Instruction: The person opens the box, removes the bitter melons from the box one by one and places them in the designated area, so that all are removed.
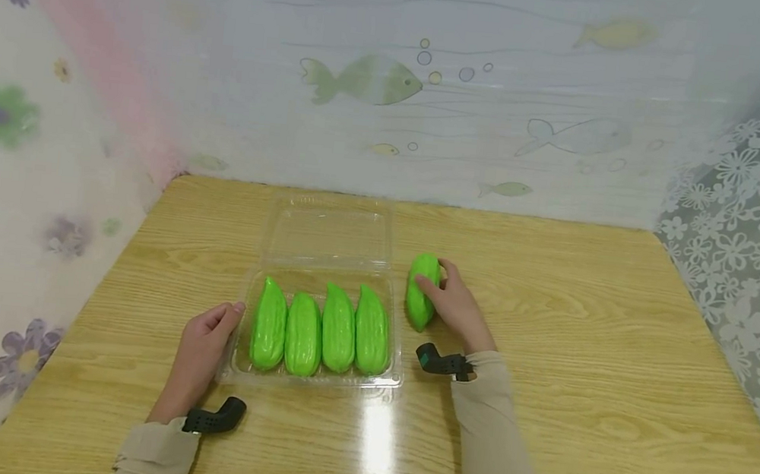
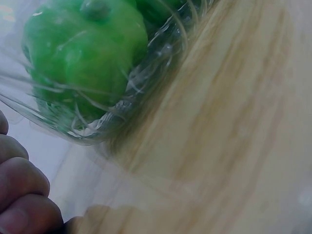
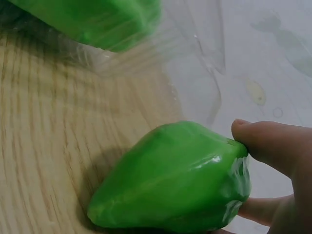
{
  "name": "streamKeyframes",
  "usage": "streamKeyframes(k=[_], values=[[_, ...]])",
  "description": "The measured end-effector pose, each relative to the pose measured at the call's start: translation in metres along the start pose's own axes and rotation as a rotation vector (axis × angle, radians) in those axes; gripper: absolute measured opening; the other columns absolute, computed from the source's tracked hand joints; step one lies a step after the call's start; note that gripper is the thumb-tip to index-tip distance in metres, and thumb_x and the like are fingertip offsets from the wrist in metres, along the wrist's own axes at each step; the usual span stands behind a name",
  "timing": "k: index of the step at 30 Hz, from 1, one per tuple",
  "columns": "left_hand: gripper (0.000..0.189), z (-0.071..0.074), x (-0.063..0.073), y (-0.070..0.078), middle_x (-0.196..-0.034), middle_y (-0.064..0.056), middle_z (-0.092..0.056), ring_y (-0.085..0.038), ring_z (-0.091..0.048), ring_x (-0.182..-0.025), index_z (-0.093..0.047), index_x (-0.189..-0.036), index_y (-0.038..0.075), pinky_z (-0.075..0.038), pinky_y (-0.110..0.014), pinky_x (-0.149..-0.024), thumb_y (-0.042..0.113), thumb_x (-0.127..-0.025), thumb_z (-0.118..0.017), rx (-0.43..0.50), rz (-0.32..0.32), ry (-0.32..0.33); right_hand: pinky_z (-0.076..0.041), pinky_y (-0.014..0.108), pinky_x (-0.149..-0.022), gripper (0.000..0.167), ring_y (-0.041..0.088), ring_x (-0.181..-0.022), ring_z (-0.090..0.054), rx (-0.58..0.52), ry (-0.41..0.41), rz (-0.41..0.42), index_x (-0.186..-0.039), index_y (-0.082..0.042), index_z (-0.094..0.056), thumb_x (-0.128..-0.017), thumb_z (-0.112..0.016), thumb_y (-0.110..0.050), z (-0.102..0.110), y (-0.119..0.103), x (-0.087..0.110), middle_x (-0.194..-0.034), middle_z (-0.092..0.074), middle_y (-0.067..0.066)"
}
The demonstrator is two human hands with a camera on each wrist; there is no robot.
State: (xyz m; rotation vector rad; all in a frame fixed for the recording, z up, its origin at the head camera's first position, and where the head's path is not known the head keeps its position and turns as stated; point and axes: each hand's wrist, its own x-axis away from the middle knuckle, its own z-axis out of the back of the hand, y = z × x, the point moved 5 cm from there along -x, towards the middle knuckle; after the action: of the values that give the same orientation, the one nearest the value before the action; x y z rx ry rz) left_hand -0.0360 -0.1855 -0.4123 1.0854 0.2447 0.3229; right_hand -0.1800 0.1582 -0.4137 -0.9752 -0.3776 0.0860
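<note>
A bright green, ribbed gourd (image 1: 421,294) with a tapered end lies just right of a clear plastic container (image 1: 311,384). My right hand (image 1: 454,303) holds this gourd, thumb over its upper side and fingers around the far side. The right wrist view shows the thumb (image 3: 263,144) at the blunt end of the gourd (image 3: 170,183). Several like gourds (image 1: 304,335) lie side by side in the container's base, pointed ends mostly away from me. At the container's left rim, my left hand (image 1: 205,338) has its fingers curled and pinches the edge.
The container's transparent lid (image 1: 328,236) is flipped back flat on the wooden table (image 1: 582,348). A wall covering with fish prints (image 1: 374,80) rises behind the table's far edge. Flower-patterned coverings flank both sides. Each wrist bears a black camera mount (image 1: 217,416).
</note>
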Motion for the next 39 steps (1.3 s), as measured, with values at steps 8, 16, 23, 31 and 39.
streamKeyframes(k=[8, 16, 23, 31, 39], values=[[0.051, 0.000, 0.000, 0.001, -0.055, -0.001, -0.028, -0.015, -0.031, -0.051, -0.042, -0.063, 0.005, -0.028, -0.029, -0.047, 0.050, -0.088, -0.046, -0.012, -0.002, -0.003, -0.037, 0.045, -0.088, 0.075, 0.031, -0.110, -0.046, 0.016, 0.013, 0.027, -0.141, -0.015, -0.015, -0.086, -0.047, -0.054, -0.007, -0.004, -0.001, -0.127, -0.043, 0.019], [0.051, 0.000, 0.000, 0.001, -0.055, -0.002, -0.028, -0.016, -0.031, -0.051, -0.041, -0.064, 0.006, -0.029, -0.029, -0.047, 0.050, -0.088, -0.046, -0.008, 0.003, -0.010, -0.038, 0.045, -0.086, 0.078, 0.030, -0.109, -0.047, 0.035, 0.025, 0.041, -0.141, -0.014, -0.017, -0.084, -0.049, -0.056, -0.012, -0.007, -0.003, -0.126, -0.044, 0.018], [0.051, 0.000, 0.000, 0.000, -0.055, -0.002, -0.029, -0.017, -0.032, -0.051, -0.042, -0.064, 0.006, -0.029, -0.029, -0.047, 0.051, -0.088, -0.045, -0.014, 0.009, -0.006, -0.038, 0.045, -0.087, 0.078, 0.031, -0.111, -0.046, 0.049, 0.036, 0.050, -0.141, -0.011, -0.018, -0.084, -0.048, -0.056, -0.013, -0.007, -0.003, -0.126, -0.043, 0.019], [0.052, 0.000, 0.001, 0.000, -0.055, -0.003, -0.028, -0.017, -0.032, -0.051, -0.042, -0.065, 0.005, -0.029, -0.029, -0.047, 0.051, -0.087, -0.046, -0.009, 0.015, -0.009, -0.037, 0.046, -0.088, 0.076, 0.033, -0.113, -0.043, 0.056, 0.044, 0.045, -0.141, -0.010, -0.018, -0.086, -0.049, -0.053, -0.013, -0.006, -0.004, -0.130, -0.038, 0.021], [0.051, 0.000, 0.001, 0.000, -0.055, -0.003, -0.029, -0.017, -0.032, -0.051, -0.042, -0.065, 0.005, -0.030, -0.028, -0.047, 0.051, -0.087, -0.046, 0.003, 0.018, -0.009, -0.036, 0.049, -0.087, 0.078, 0.034, -0.113, -0.041, 0.067, 0.065, 0.039, -0.140, -0.011, -0.019, -0.084, -0.048, -0.057, -0.011, -0.006, -0.002, -0.131, -0.034, 0.022]])
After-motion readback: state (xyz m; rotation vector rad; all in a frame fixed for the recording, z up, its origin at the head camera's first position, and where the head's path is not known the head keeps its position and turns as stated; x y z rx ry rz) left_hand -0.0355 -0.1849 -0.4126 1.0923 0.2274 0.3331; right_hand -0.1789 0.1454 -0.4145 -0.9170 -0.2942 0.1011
